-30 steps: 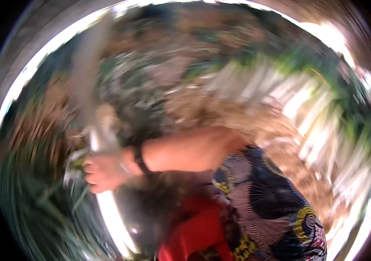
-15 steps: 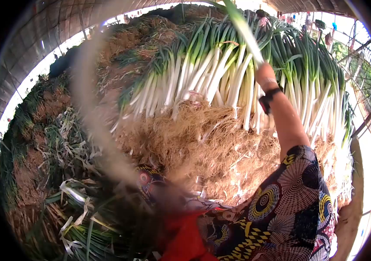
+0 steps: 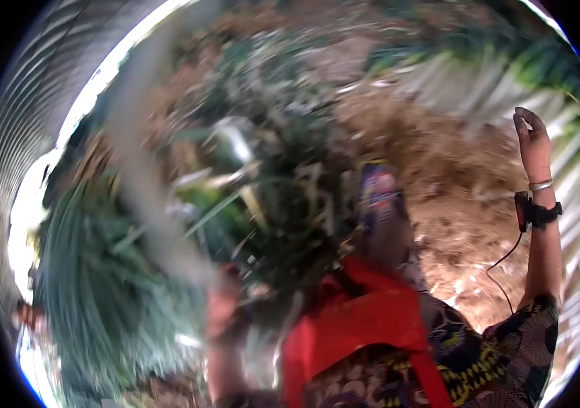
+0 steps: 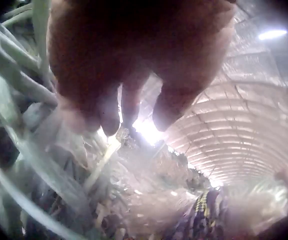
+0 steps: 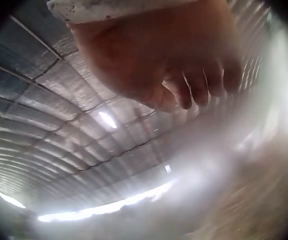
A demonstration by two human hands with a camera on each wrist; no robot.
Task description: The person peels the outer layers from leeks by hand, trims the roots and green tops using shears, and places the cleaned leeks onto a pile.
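My right hand (image 3: 534, 139) is raised over the row of green onions (image 3: 568, 136) on the right in the head view, with its fingers loosely curled and nothing in them. The right wrist view shows the same bent fingers (image 5: 199, 90) with bare gaps between them. Blurred in the head view, my left hand (image 3: 225, 306) is low beside a heap of loose green onions (image 3: 99, 258). In the left wrist view its fingers (image 4: 109, 112) hang down apart, close over green leaves (image 4: 44, 165) and a pale yellowish stalk (image 4: 101, 162).
Brown roots (image 3: 453, 177) spread between the onion row and my body. A red apron-like cloth (image 3: 358, 326) covers my lap. A blurred pale curved band (image 3: 133, 143) crosses the left of the head view. A ribbed arched roof (image 5: 59, 165) stands overhead.
My right hand first gripped a white stalk at the left, then held a green onion at the upright row; now it is empty. The head view has turned back left, and my left hand shows.
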